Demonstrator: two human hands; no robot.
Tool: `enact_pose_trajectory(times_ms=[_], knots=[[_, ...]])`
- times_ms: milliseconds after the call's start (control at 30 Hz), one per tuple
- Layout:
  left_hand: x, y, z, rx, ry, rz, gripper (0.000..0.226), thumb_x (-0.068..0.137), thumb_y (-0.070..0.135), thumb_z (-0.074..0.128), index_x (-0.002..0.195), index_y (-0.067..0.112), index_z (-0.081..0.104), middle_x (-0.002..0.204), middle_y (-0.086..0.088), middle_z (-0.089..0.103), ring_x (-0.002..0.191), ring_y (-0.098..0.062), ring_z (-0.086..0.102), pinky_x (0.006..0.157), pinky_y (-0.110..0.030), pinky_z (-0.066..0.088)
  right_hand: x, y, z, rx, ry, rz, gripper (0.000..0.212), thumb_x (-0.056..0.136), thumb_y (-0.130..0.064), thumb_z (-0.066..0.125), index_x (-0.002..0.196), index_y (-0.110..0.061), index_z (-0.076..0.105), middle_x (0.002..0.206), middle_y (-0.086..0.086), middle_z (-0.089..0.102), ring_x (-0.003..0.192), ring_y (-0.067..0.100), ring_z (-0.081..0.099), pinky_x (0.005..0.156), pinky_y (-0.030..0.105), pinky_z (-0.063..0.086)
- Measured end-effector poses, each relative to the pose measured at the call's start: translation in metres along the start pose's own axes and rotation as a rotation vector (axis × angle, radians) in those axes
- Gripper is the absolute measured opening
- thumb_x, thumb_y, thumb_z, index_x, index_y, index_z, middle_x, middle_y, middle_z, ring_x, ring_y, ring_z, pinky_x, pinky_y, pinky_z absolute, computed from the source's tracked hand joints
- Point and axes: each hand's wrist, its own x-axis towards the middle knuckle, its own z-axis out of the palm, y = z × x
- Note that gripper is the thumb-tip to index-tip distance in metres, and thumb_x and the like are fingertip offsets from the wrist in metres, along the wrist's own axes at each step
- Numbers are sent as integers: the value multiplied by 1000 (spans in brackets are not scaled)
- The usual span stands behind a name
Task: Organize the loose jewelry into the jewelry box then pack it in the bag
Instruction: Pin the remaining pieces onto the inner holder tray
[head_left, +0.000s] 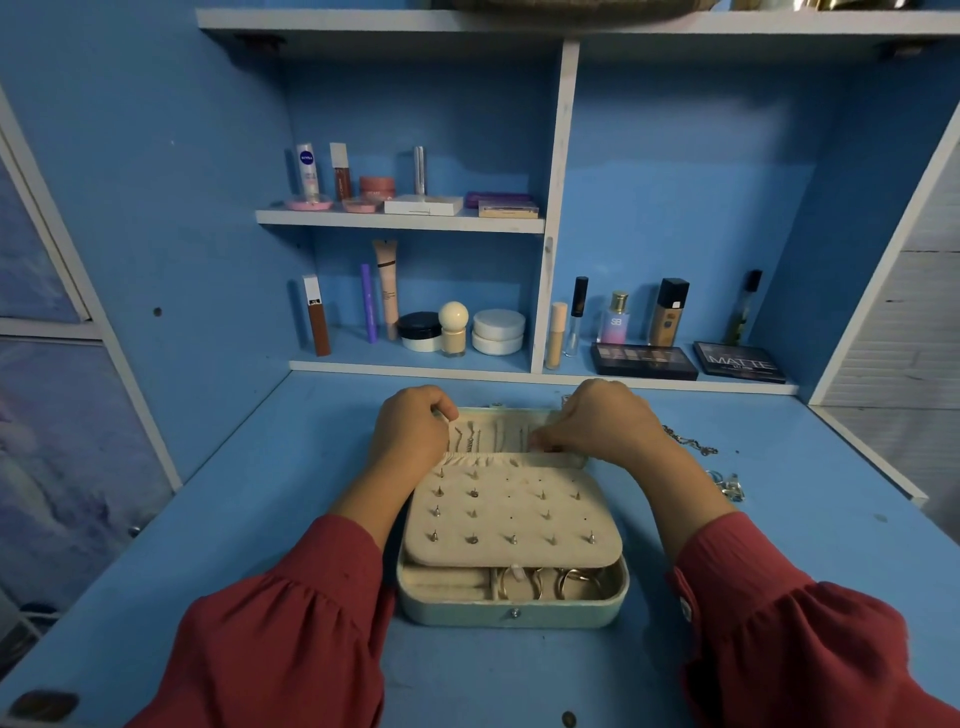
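- The pale green hard-shell jewelry box (511, 608) lies open on the blue desk (260, 519), directly in front of me, between my forearms in dark red sleeves (291, 639).
- Its cream padded earring panel (511, 514) carries rows of stud earrings; gold hoop rings (540, 579) sit in the front compartment.
- My left hand (413, 434) is curled over the left edge of the raised lid (493, 434), gripping it.
- My right hand (597, 423) is curled at the lid's right side, fingertips pinching at a thin necklace chain (524, 436) hanging inside; the exact grip is hidden.
- A loose silver chain (688, 441) and a cluster of silver jewelry (724, 486) lie on the desk just right of my right wrist.
- Shelves behind hold cosmetics: a white tube marked "NIVEA" (307, 169), a perfume bottle marked "SB" (616, 317), a black palette marked "MATTE" (740, 362).
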Motion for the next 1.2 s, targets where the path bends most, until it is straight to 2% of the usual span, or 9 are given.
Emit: enact_pose_trajectory(times_ms=[100, 200, 300, 400, 533, 633, 767, 1033, 1200], knots=[[2, -2, 0, 15, -28, 14, 41, 87, -9, 42, 85, 24, 66, 99, 2, 57, 87, -18, 57, 71, -31, 53, -2, 4, -5, 227, -14, -7, 43, 78, -56, 68, 70, -15, 76, 59, 0, 57, 66, 17, 53, 58, 28, 40], [6, -4, -1, 42, -29, 113, 32, 89, -2, 51, 87, 26, 67, 107, -2, 61, 99, -18, 56, 79, -30, 49, -3, 9, -11, 379, -102, -83, 22, 76, -44, 76, 71, -23, 77, 78, -4, 71, 80, 12, 61, 73, 30, 51], [6, -3, -2, 28, -39, 233, 21, 89, 6, 56, 92, 23, 69, 106, -1, 62, 108, -19, 50, 91, -36, 46, -5, 15, -12, 339, -218, -189, 10, 72, -31, 82, 78, -23, 79, 87, -10, 73, 88, 6, 62, 73, 22, 49], [3, 1, -2, 3, -104, 287, 15, 90, 14, 59, 92, 25, 70, 104, 5, 63, 109, -14, 47, 92, -30, 41, -6, 18, -13, 327, -255, -231, 4, 73, -24, 82, 75, -24, 79, 82, -10, 72, 82, 3, 60, 68, 17, 45], [-4, 10, -5, -115, -292, 370, 6, 86, 25, 67, 88, 29, 72, 95, 14, 68, 99, -8, 58, 89, -30, 46, -5, 16, -10, 248, -264, -306, 5, 77, -22, 79, 75, -24, 75, 79, -12, 65, 75, 1, 56, 67, 17, 41], [-13, 18, -7, -139, -472, 373, 7, 82, 29, 73, 89, 29, 74, 92, 15, 69, 91, -4, 62, 85, -27, 49, -3, 16, -8, 183, -265, -363, 25, 82, -17, 73, 64, -32, 64, 72, -14, 59, 70, 2, 52, 68, 21, 41], [-15, 21, -7, -89, -535, 368, 14, 79, 32, 76, 91, 26, 75, 85, 15, 65, 88, -8, 62, 82, -28, 51, -3, 15, -10, 137, -290, -370, 30, 89, -10, 60, 70, -33, 60, 79, -14, 57, 77, 4, 52, 71, 21, 41], [-18, 23, -7, -62, -561, 352, 15, 82, 26, 74, 93, 18, 75, 83, 12, 64, 85, -8, 62, 83, -29, 52, -1, 12, -4, 153, -247, -290, 19, 91, -19, 53, 83, -36, 58, 98, -8, 66, 91, 11, 61, 83, 30, 51], [-16, 20, -5, -32, -538, 330, 11, 83, 18, 72, 80, 29, 71, 89, 8, 69, 87, -11, 64, 86, -37, 55, -4, 17, -15, 325, -87, -235, 22, 86, -37, 68, 72, -22, 60, 75, -5, 62, 71, 15, 57, 67, 30, 47]])
